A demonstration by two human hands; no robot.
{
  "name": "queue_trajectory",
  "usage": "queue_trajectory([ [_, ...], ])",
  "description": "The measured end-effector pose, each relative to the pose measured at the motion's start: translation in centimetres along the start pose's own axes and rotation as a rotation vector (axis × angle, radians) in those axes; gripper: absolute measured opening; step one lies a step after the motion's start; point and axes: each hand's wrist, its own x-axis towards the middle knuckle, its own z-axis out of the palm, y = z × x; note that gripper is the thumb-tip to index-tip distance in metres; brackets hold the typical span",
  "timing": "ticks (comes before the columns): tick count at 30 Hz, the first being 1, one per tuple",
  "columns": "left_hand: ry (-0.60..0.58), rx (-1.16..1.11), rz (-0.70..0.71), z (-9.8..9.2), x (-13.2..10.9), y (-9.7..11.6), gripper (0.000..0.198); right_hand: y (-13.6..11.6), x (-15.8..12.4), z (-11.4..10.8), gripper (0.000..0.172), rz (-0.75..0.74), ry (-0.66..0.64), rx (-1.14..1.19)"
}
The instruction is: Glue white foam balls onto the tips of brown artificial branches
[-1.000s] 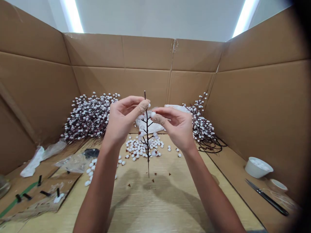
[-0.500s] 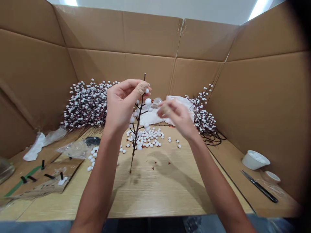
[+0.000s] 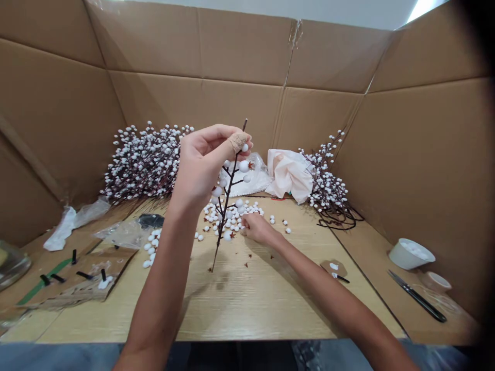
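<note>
Berry stem (image 3: 228,196) tilts near upright, pinched near its top by the left hand (image 3: 203,167); the right hand (image 3: 260,229), curled at foam balls (image 3: 235,219) right of it, shows no clear grip.

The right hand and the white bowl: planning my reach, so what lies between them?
In the head view, a cardboard scrap and a small black piece lie between the right hand and the white bowl.

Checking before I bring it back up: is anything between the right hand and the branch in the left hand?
Nothing tall blocks the way. The right hand is down on the table at the edge of the loose white balls. The tilted branch, held by the left hand, stands just beside them, with only those low balls between.
</note>
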Motion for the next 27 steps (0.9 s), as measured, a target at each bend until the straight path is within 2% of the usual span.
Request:
queue_trajectory([
  [3,-0.003,0.011,-0.021,0.1,-0.1,0.1,0.008,-0.2,0.2,-0.7,0.015,-0.024,-0.04,0.112],
  [5,-0.001,0.018,-0.025,0.1,0.0,0.1,0.008,-1.0,0.5,-1.6,0.009,-0.028,-0.018,0.163],
  [6,-0.002,0.016,-0.023,0.1,0.0,0.1,0.008,-1.7,0.6,-2.2,0.013,-0.023,-0.006,0.173],
  [8,0.001,0.005,-0.017,0.1,0.0,0.1,0.007,-3.4,0.9,-3.6,0.026,-0.005,-0.003,0.242],
  [10,0.011,0.001,-0.012,0.0,0.1,0.1,0.006,-5.5,1.2,-4.9,0.033,0.018,-0.003,0.421],
  [13,0.018,0.013,-0.003,-0.1,0.1,0.1,0.006,-8.6,1.6,-6.7,0.031,0.007,0.076,0.747],
  [16,0.005,0.015,0.007,-0.2,0.1,0.2,0.007,-11.1,1.9,-8.0,0.027,-0.053,0.186,0.92],
  [21,-0.009,0.026,-0.003,-0.2,0.0,0.4,0.009,-13.8,2.0,-9.2,0.038,-0.106,0.219,0.957],
  [27,-0.048,0.009,-0.005,-0.1,-0.2,0.6,0.009,-14.3,1.8,-9.7,0.023,-0.131,0.165,0.978],
])
